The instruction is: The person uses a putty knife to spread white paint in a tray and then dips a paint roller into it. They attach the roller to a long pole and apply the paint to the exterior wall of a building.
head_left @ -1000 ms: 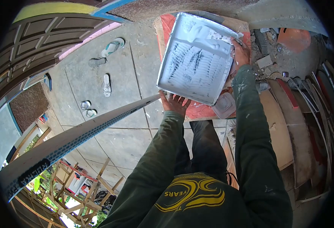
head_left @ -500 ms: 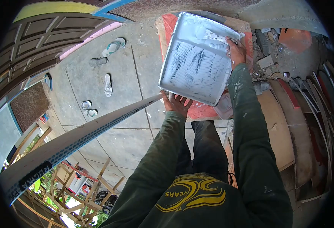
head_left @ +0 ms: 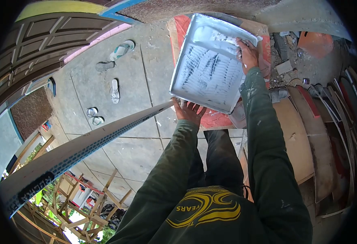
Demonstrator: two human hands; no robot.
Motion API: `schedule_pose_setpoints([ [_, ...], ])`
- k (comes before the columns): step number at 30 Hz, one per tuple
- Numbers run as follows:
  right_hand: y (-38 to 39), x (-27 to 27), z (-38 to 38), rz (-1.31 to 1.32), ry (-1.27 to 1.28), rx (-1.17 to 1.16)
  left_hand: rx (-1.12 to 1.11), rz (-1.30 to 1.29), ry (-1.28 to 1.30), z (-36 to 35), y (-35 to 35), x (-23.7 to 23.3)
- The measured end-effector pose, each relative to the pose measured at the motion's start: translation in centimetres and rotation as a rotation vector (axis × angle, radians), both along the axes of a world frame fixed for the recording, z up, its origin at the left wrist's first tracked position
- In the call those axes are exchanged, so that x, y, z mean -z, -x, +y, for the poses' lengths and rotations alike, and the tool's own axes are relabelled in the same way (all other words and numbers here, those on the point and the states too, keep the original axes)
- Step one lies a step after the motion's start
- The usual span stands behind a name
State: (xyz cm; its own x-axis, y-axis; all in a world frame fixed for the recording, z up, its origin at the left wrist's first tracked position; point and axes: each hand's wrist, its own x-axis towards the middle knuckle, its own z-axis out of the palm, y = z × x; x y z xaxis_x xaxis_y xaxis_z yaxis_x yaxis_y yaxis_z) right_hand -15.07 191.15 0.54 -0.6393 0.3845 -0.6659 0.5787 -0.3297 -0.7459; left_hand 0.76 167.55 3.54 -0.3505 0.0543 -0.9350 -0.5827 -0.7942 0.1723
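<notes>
A paint tray (head_left: 205, 87), coated in white paint, with a ribbed slope and a wet well at its far end, lies in front of me. My right hand (head_left: 248, 54) reaches over its right side, fingers closed on a paint-covered tool (head_left: 226, 39) that lies in the white paint. Paint hides the tool's exact kind. At the tray's near left corner, my left hand (head_left: 189, 112) grips the rim, its fingertips partly hidden at the edge. A long pale pipe (head_left: 93, 140) with a blue dotted pattern ends beside the left thumb.
Red-and-brown sheeting (head_left: 217, 118) lies under the tray. Several sandals (head_left: 114, 91) are scattered on the concrete floor (head_left: 135, 103). Curved boards (head_left: 294, 136) stand at right, near rubble (head_left: 284, 67) and an orange piece (head_left: 315, 44). A wooden frame (head_left: 91, 219) stands lower left.
My right hand has shifted slightly left and toward me, with the tool moving in the paint well. The left hand and tray stay in place.
</notes>
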Motion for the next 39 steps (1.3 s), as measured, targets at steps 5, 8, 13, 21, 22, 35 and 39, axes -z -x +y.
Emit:
schedule_pose_setpoints([
  [5, 0.5, 0.3, -0.3, 0.026, -0.058, -0.012, 0.007, -0.008, 0.008, 0.1, 0.1, -0.1],
  [8, 0.6, 0.6, -0.7, 0.029, -0.015, -0.012, 0.006, -0.012, 0.012, 0.0, 0.0, 0.0],
  [13, 1.3, 1.3, -0.6, 0.042, -0.026, -0.125, 0.007, 0.009, 0.0, 0.0, 0.0, 0.1],
  [21, 2.2, 0.8, -1.4, 0.049, -0.08, -0.013, 0.02, 0.0, -0.003, 0.0, 0.1, 0.0],
  [22, 2.3, 0.7, -1.6, 0.048, -0.08, -0.011, 0.022, -0.001, -0.003, -0.1, 0.1, 0.0],
  [35, -1.5, -6.2, 5.7, 0.236, -0.859, -0.308, 0.009, -0.016, -0.008, 0.0, 0.4, -0.2],
  [39, -2.1, -8.1, 7.3, 0.108, -1.058, -0.475, 0.023, -0.007, -0.008, -0.1, 0.2, 0.0],
])
